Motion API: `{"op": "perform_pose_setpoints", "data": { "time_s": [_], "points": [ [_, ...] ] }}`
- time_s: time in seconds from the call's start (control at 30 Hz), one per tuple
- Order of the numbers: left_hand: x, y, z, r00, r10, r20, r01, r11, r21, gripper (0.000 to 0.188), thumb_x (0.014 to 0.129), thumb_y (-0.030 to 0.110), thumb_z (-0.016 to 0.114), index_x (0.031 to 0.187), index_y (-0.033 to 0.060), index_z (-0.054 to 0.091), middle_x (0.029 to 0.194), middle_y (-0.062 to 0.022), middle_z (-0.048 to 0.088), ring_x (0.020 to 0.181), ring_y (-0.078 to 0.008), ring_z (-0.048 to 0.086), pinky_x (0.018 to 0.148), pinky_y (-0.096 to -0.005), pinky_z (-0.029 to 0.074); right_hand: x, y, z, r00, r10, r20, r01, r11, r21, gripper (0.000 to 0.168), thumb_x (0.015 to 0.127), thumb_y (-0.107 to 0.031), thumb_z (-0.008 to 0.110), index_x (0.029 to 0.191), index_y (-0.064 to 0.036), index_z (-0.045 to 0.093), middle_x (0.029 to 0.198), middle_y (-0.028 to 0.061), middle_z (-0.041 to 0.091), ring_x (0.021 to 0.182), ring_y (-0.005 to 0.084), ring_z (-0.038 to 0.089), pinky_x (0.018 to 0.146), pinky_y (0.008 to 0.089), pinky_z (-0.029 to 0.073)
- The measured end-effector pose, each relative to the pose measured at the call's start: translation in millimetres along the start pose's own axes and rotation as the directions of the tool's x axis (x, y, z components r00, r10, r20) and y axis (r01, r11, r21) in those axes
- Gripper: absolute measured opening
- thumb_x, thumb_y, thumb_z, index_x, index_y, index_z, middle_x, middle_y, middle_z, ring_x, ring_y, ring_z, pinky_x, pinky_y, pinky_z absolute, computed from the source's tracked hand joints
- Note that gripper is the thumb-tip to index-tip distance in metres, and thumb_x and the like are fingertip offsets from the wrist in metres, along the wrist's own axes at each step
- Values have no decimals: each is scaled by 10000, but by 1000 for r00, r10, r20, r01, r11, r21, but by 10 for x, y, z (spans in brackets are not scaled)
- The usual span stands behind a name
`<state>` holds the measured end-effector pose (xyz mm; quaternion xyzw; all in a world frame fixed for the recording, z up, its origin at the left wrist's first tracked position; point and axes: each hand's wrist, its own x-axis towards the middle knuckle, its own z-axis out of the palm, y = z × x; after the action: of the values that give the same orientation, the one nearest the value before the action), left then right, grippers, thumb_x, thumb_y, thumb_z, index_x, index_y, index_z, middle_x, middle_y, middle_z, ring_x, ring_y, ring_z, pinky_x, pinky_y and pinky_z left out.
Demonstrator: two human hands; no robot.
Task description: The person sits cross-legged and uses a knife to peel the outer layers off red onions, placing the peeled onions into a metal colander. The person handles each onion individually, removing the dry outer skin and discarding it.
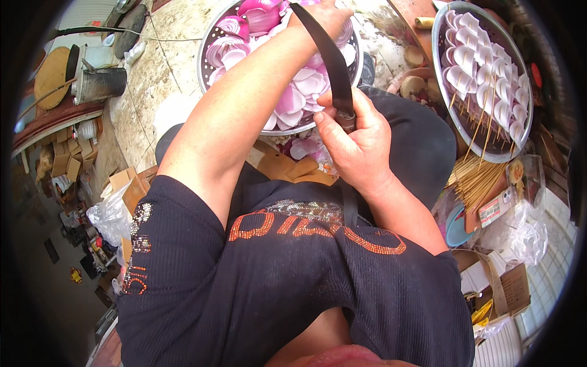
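My right hand [360,137] grips the short handle of a dark curved knife [326,52], its blade pointing up and to the left. My left arm reaches across a perforated metal colander [202,59], and my left hand [318,18] is at its far side, among onion pieces, partly cut off by the frame edge; what its fingers hold is hidden. Loose purple-white onion layers [293,98] fill the colander, with larger magenta onion pieces [261,16] at the far side. At right, a second metal colander [438,69] holds onion petals threaded on thin wooden skewers [488,110].
Beside the right colander lie a bundle of wooden skewers [477,186], a phone [506,198], a light-blue bowl [458,229] and clear plastic bags [527,234]. A dark metal pot [107,85] stands at left. Cardboard pieces [73,153] lie below it. Onion scraps [305,149] lie between the legs.
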<state>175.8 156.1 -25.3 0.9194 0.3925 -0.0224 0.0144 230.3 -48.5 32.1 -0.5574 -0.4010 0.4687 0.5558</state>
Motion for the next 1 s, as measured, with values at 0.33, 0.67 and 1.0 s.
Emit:
{"op": "perform_pose_setpoints", "data": {
  "time_s": [0.33, 0.67, 1.0],
  "points": [
    [-114, -439, 2, 903, 239, -358, -297, 948, -115, 279, 754, 123, 657, 1002, 30, 568, 857, -156, 639, 799, -315, 659, 695, -402, 548, 32, -35, -79, 995, 86, -57, -80, 991, 104, 158, 832, -19, 681, 980, -29, 626, 776, -24, 596, 680, 34, 536, 624, 203, 456],
    [-1212, -977, -431, 869, -401, 291, 283, -79, -956, 247, 829, 101, 632, 1048, 12, 561, 898, -131, 659, 709, -240, 691, 563, -308, 575, 306, -160, -28, 991, 127, 38, -129, 991, 35, 197, 848, -60, 678, 1036, -30, 626, 749, -7, 585, 562, 56, 518, 498, 215, 411],
    [-1475, -723, -460, 835, -478, 272, 191, -212, -959, 541, 857, 111, 624, 1330, -26, 400, 1082, -167, 637, 826, -192, 684, 579, -273, 570, 1014, -275, 525, 936, 312, 162, -290, 946, -145, 346, 862, -150, 669, 1176, -28, 591, 810, 55, 640, 532, 82, 527, 475, 233, 432]
  ]
}}
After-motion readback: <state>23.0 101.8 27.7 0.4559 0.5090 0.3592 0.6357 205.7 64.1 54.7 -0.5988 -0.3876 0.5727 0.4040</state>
